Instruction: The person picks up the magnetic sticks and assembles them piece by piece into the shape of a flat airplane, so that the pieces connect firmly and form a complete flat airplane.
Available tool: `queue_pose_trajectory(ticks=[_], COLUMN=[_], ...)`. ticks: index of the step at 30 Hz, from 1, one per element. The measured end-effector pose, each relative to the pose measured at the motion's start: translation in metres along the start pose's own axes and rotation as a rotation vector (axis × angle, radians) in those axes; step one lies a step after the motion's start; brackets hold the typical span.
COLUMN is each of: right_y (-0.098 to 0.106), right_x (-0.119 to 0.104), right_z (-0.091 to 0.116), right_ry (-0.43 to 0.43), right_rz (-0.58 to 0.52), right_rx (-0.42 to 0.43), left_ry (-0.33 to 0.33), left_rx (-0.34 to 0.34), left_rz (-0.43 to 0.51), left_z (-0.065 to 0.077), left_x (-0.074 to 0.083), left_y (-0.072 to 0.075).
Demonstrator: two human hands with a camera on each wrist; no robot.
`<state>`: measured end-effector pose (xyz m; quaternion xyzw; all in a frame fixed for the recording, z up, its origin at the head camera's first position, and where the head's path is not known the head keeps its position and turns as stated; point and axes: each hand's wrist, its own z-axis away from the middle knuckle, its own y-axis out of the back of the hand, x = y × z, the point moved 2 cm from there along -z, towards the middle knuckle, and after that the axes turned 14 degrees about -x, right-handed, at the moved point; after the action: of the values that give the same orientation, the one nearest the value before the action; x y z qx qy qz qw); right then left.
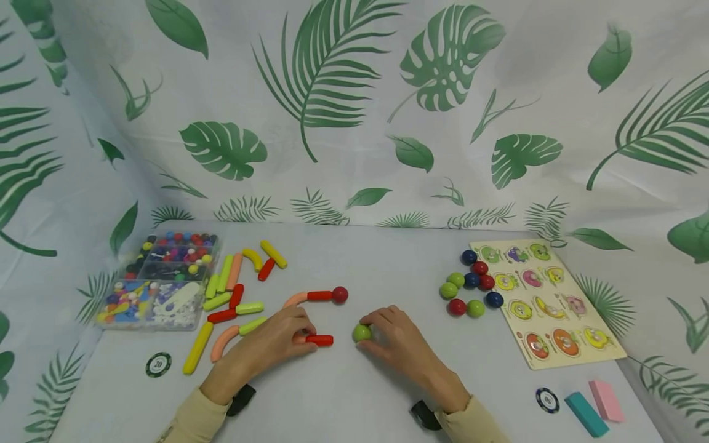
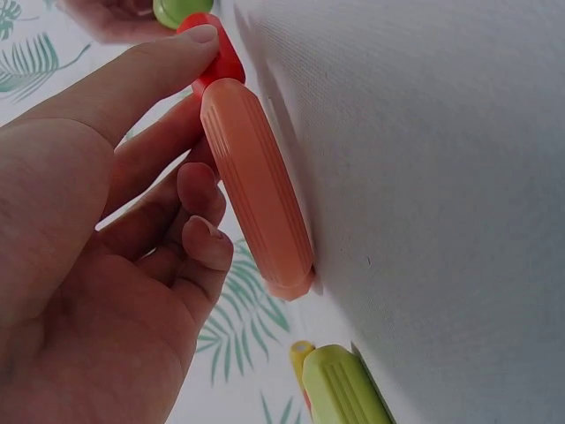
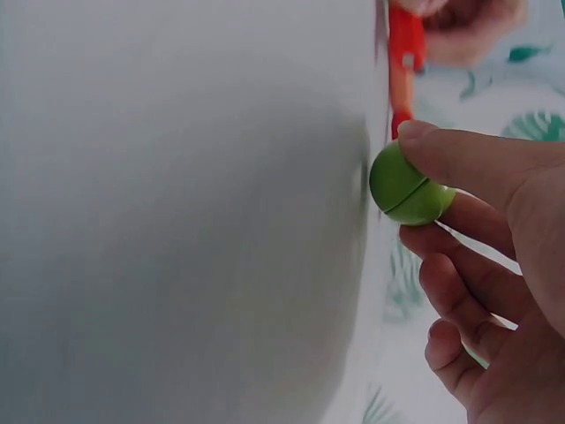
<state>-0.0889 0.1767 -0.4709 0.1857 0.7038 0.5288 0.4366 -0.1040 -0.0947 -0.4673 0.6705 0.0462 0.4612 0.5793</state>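
Between thumb and fingers, my left hand (image 1: 277, 335) pinches a short red stick piece (image 2: 225, 57). A curved salmon piece (image 2: 256, 181) adjoins its end and extends back past the fingers. To the right, my right hand (image 1: 396, 335) holds a green ball (image 3: 410, 185) with a seam round it, thumb on top and fingertips below. A small gap separates the ball from the red piece's free end in the head view. Just beyond the left hand lies a row made of a salmon curve (image 1: 295, 299), a red stick (image 1: 319, 296) and a dark red ball (image 1: 340, 295).
Several yellow, green, salmon and red sticks (image 1: 198, 348) lie at left, beside a divided clear bead box (image 1: 191, 326). Red, green and blue balls (image 1: 475, 308) cluster at right near a wooden fruit board (image 1: 600, 355). Poker chips (image 1: 159, 365) and teal (image 1: 586, 413) and pink blocks (image 1: 606, 400) lie nearer.
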Motion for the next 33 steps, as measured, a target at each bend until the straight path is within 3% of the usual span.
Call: queue_pose_trajectory(ticks=[5,12,33], right_y=[-0.006,-0.010,-0.014], right_x=[-0.015,-0.020,-0.031], right_z=[-0.010,-0.011,-0.018], right_ry=[0.030,0.004,0.062], right_rz=[-0.011,-0.015,0.034], right_rx=[-0.038,-0.066,-0.028], left_ry=[-0.012,-0.024,-0.021], left_rx=[-0.001,0.004,0.008], left_rz=[0.019,0.005,-0.001], left_z=[0.000,0.000,0.000], left_x=[-0.001,-0.002,-0.004], left_y=[0.000,-0.001,-0.002])
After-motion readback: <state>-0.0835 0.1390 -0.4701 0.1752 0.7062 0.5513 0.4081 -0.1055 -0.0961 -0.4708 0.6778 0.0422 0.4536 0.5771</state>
